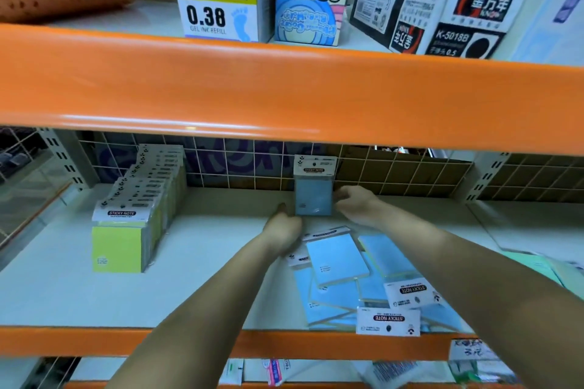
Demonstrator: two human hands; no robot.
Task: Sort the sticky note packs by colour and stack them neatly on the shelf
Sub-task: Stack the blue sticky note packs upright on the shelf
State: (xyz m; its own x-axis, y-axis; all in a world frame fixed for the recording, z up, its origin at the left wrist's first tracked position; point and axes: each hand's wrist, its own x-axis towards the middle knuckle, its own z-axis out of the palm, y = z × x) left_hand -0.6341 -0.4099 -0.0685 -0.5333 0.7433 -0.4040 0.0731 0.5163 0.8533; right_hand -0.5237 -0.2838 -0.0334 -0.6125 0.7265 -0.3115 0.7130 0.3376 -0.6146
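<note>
Sticky note packs in yellow-green already stand in a neat row at the shelf left, while both hands steady the first upright blue pack against the back grid, and loose blue packs remain unsorted in front.

Blue sticky note pack: upright at the back of the shelf, against the wire grid, white header card up, printed "STICKY NOTE". Lower corners hidden by hands on both sides.

Green-yellow packs: 1 tight row at shelf left, standing upright, running front to back. Front pack shows a lime face with the same white header. Individual count not readable.

Loose blue packs: lying flat at shelf front, right of centre, overlapping, at mixed angles. Several headers face the front edge with print upside down. 1 header overhangs the orange shelf lip. Exact count unclear.
</note>
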